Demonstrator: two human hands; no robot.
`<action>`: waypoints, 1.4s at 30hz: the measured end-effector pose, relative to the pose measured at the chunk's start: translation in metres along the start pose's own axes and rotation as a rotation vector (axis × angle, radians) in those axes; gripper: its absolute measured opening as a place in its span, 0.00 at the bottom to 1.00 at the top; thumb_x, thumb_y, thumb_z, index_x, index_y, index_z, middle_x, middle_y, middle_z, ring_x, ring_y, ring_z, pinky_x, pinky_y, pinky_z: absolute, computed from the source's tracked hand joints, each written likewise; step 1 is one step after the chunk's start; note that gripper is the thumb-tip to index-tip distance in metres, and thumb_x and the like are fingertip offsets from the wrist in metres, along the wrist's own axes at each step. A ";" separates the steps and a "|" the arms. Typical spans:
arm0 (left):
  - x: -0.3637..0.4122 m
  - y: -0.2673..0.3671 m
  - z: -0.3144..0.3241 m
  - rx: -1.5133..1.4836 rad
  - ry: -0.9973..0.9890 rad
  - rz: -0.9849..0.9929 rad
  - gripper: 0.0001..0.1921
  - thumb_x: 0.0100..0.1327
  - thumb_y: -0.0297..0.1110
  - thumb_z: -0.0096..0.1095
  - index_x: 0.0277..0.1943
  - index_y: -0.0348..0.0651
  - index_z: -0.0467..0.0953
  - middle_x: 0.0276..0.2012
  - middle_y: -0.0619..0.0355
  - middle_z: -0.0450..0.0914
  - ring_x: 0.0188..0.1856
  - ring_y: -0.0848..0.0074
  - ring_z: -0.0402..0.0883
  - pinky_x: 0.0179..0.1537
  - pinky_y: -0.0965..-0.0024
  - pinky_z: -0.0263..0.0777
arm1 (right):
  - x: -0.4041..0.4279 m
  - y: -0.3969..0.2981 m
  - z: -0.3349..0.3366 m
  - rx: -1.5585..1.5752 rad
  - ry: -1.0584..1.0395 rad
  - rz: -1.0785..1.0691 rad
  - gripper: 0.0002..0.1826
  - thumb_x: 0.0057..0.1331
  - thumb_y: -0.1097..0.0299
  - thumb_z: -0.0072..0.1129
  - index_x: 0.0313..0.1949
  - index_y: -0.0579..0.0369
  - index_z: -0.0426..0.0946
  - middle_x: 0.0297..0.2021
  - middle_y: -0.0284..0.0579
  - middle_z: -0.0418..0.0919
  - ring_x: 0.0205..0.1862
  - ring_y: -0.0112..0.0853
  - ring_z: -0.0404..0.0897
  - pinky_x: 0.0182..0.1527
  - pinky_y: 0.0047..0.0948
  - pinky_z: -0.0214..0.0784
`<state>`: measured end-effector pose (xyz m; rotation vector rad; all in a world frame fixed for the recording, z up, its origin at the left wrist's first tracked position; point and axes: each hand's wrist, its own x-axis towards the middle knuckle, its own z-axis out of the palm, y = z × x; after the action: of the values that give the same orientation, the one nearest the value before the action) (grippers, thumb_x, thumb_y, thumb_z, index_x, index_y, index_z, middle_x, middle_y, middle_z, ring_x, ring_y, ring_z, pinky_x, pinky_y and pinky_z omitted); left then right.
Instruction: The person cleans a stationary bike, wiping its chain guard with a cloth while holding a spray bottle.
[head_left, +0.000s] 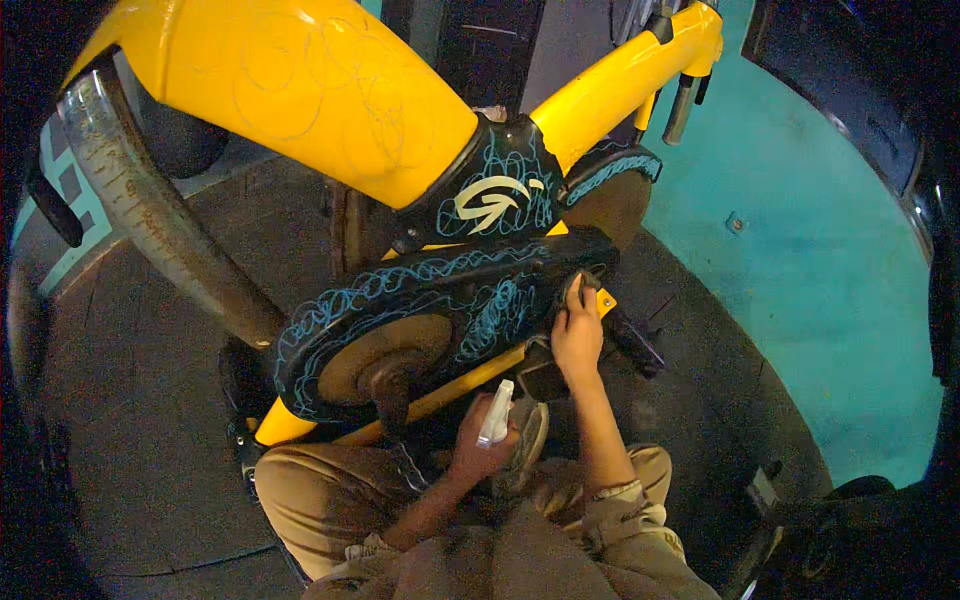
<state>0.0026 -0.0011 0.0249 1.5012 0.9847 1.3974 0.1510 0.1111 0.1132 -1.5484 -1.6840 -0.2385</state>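
A yellow stationary exercise bike (315, 82) stands before me. Its long black drive guard (495, 300) is covered in looping light-blue scribbles, and the crank (388, 390) sits at its left part. My left hand (486, 444) is closed around a spray bottle, whose white trigger head (496, 414) points up; the body is hidden in the grip. At the guard's right end, my right hand (577, 330) presses a dark, bunched piece, apparently a cloth (589, 276), against the surface. Similar blue loops cover the black centre cover (499, 187), which bears a pale logo.
A scuffed, curved metallic band (165, 210) rises at the left of the bike. Teal flooring (795, 285) lies to the right, dark flooring (150, 450) around the bike. My bent knees (322, 495) are close to the frame. Dark equipment stands at the right edge.
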 end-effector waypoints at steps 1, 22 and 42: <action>-0.001 -0.006 0.000 0.000 -0.001 -0.004 0.21 0.47 0.26 0.62 0.47 0.36 0.69 0.38 0.51 0.70 0.35 0.66 0.75 0.39 0.68 0.70 | 0.004 0.001 -0.002 -0.003 -0.031 0.026 0.30 0.56 0.77 0.47 0.61 0.59 0.60 0.49 0.56 0.67 0.48 0.53 0.70 0.47 0.40 0.67; -0.003 -0.021 0.005 0.020 0.026 0.126 0.22 0.47 0.23 0.61 0.48 0.36 0.69 0.39 0.53 0.71 0.39 0.69 0.76 0.42 0.68 0.71 | -0.017 -0.006 0.009 0.110 0.052 -0.061 0.31 0.54 0.78 0.50 0.60 0.58 0.61 0.47 0.54 0.66 0.43 0.52 0.72 0.42 0.40 0.70; -0.002 -0.012 0.002 0.052 0.003 0.098 0.23 0.47 0.24 0.64 0.49 0.37 0.69 0.38 0.51 0.71 0.41 0.66 0.74 0.42 0.65 0.69 | -0.017 -0.016 -0.005 0.138 -0.002 -0.146 0.31 0.54 0.77 0.50 0.61 0.58 0.61 0.50 0.57 0.66 0.47 0.53 0.71 0.46 0.39 0.69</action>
<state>0.0044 0.0006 0.0130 1.6047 0.9675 1.4533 0.1376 0.0916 0.1112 -1.3273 -1.7792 -0.1915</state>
